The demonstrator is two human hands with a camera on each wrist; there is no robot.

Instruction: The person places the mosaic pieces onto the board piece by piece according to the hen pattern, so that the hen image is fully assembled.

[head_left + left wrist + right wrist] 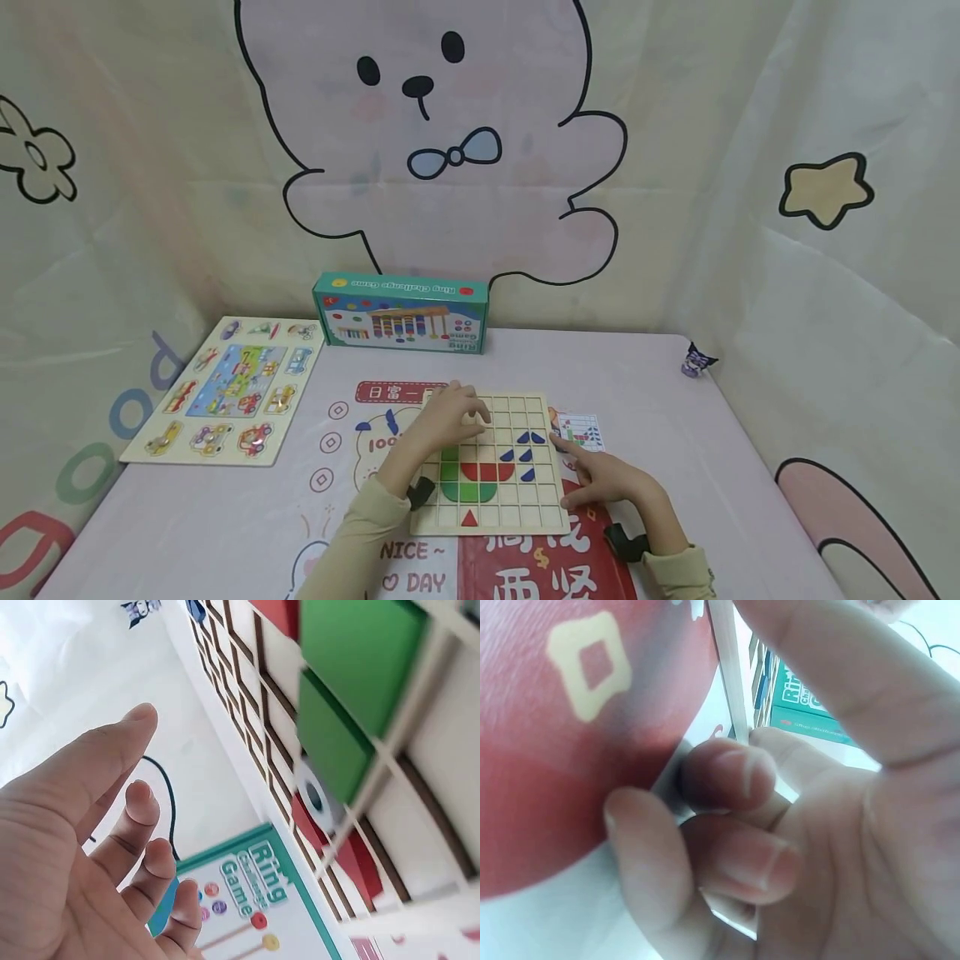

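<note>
A pale grid board (528, 517) lies in front of the person. Set in its squares are green pieces (450, 471), a red row (487, 472), a red triangle (469, 519) and several blue pieces (528, 456). Over the board's upper left, the left hand (447, 418) hovers with loosely bent fingers and nothing between them. It covers an eye piece (316, 793) and red pieces (358, 866), which show in the left wrist view. At the board's right edge, the right hand (611, 481) has its index finger and thumb spread against the rim; its other fingers curl under.
Behind the board stands a green Ring Challenge Game box (401, 312). A picture puzzle board (292, 450) lies at the left. Beside the right hand is a small printed card (581, 431). A purple wrapped sweet (697, 361) sits near the table's far right edge.
</note>
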